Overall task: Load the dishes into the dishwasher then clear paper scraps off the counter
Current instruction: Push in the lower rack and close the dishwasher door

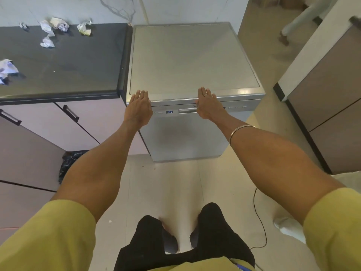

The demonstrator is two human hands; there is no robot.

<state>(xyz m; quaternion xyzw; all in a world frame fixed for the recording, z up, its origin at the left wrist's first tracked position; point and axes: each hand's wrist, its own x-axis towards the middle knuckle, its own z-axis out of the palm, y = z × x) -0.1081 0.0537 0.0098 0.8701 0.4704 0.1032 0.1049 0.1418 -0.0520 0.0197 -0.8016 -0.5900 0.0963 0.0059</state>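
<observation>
Frame centre: dishwasher (193, 61) door closed | left hand (139, 106) and right hand (208, 105) flat, fingers straight, on its front top edge, likely pressing it closed | scraps (56, 26) upper left on counter (78, 61), uncleared

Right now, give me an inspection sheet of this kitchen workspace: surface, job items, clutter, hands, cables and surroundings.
Surface: dark counter beside the dishwasher.
Job's things: dishwasher door shut, display lit; crumpled paper scraps scattered over the counter's far and left parts; no dishes seen.
Clutter: black bin bag on the floor by the cabinets.
Grippers: left hand and right hand lie flat with straight fingers on the dishwasher's top front edge, holding nothing.
Cables: black cable trailing on the floor at right.
Surroundings: pale cabinets below the counter; another person's leg at far right.
</observation>
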